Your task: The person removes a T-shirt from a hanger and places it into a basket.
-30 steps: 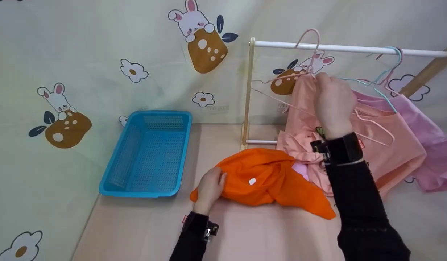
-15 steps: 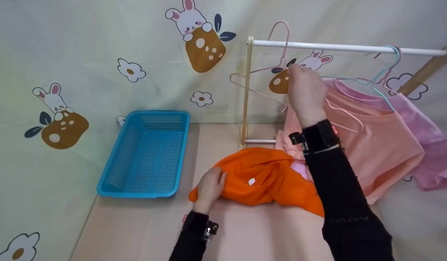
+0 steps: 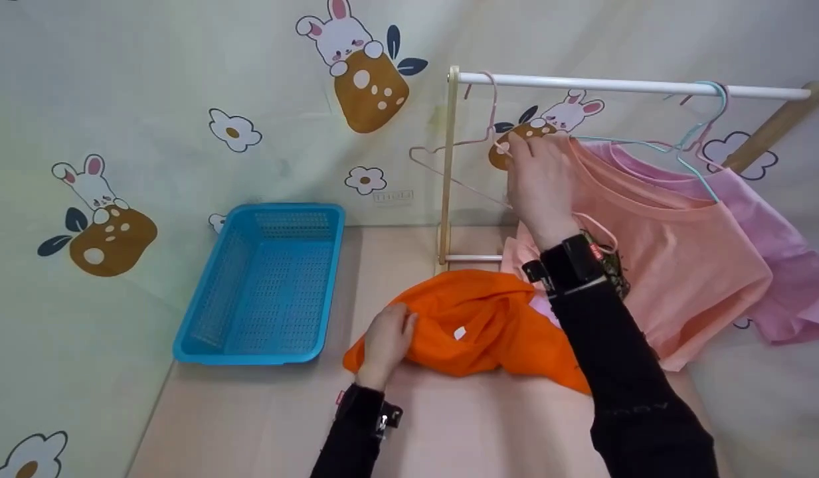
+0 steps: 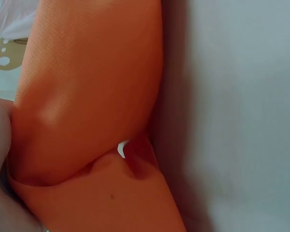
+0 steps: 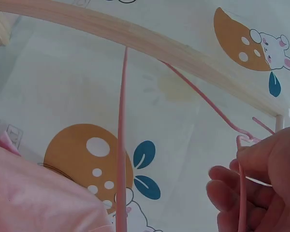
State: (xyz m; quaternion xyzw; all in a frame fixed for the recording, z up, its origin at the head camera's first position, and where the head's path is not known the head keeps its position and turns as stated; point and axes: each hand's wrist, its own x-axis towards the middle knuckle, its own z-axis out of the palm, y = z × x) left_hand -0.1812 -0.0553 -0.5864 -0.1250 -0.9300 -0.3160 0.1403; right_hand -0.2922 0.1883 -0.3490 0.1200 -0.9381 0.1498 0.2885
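Observation:
My right hand [image 3: 539, 182] pinches a bare pink clothes hanger [image 3: 494, 109] by its shoulder, near the neck. The hanger's hook lies over the white rail [image 3: 602, 83] at its left end. In the right wrist view, thumb and fingers close round the hanger's thin wire [image 5: 241, 193]. On the table, my left hand [image 3: 388, 335] grips the left side of a crumpled orange garment [image 3: 462, 299]. The left wrist view shows the orange fabric [image 4: 92, 72] folded beside the thumb and finger. A small white label [image 3: 459, 332] shows in its folds.
A peach shirt [image 3: 688, 245] on a teal hanger [image 3: 698, 179] and a lilac shirt [image 3: 788, 232] hang right of my right hand. The rack's wooden post [image 3: 447, 186] stands beside the pink hanger. A blue basket [image 3: 334, 279] sits at the left.
My right hand has moved left with the pink hanger, away from the peach shirt. The hook rose above the rail, then came down over it. My left hand stays on the orange garment.

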